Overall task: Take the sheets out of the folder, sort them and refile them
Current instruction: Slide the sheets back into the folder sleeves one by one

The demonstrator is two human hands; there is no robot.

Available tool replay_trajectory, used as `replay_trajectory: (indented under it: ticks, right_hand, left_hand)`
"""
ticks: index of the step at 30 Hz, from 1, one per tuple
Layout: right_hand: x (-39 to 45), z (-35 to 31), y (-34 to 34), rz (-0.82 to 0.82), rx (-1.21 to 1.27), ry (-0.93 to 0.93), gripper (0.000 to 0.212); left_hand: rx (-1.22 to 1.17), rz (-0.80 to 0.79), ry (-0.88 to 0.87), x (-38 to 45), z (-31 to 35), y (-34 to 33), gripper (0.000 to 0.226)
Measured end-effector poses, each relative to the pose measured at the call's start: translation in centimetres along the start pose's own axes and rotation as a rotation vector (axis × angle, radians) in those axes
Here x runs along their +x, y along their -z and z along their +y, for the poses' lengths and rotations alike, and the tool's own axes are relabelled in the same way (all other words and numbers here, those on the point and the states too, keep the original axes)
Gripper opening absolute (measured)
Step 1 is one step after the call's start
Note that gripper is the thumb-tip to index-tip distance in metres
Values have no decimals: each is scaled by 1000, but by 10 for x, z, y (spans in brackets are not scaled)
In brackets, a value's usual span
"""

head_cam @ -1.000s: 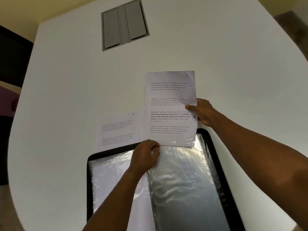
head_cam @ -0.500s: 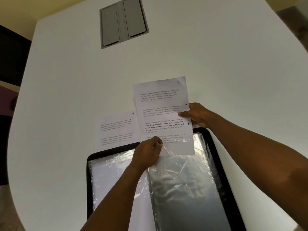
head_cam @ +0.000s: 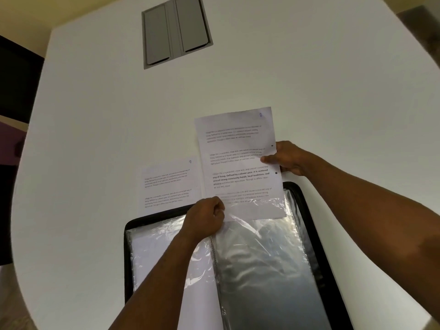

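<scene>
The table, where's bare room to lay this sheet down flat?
The table is bare between the gray hatch and the held sheet, and down its left side beside the lying sheet. It is crowded near the open folder, where the left hand and right hand work.

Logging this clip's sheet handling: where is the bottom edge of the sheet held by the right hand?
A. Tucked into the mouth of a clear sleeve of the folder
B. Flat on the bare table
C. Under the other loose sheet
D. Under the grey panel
A: the sheet's bottom edge sits under the crinkled plastic of the sleeve, whose mouth the left hand pinches, while the right hand grips the sheet's side.
</scene>
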State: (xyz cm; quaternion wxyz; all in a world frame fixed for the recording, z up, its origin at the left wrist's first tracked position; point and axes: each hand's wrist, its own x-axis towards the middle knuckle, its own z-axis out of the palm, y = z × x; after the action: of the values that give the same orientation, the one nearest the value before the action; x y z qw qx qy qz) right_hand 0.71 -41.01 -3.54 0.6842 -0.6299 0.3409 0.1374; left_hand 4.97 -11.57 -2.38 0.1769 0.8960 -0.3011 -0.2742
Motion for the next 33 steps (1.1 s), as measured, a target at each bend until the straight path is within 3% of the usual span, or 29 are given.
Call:
replay_trajectory:
  ticks: [6,11,17,22,26,29,33]
  right_hand:
    - [-1,3,-18,-78,-48,-30,41]
    - [0,2,-8,-92,-90,-47,41]
    - [-8,-4,-13,-307,-413,-124,28]
    - [-13,-5,-10,-367,-397,-167,31]
    - [-10,0,-18,-225,-182,-76,36]
    - [-7,1,-21,-45,-314,54,37]
    - [-13,0,-14,-168,-449,30,42]
  left_hand:
    - [-75,-10,6,3,2,-2,20]
    - [-128,-4,10,5,0,-2,10]
    - [-155,13,5,6,2,-7,9]
    - [-183,8,33,5,6,-7,10]
    - [-199,-8,3,7,20,-12,9]
    - [-187,-26,-17,10,30,-16,11]
    - [-171,-26,-20,11,32,-17,12]
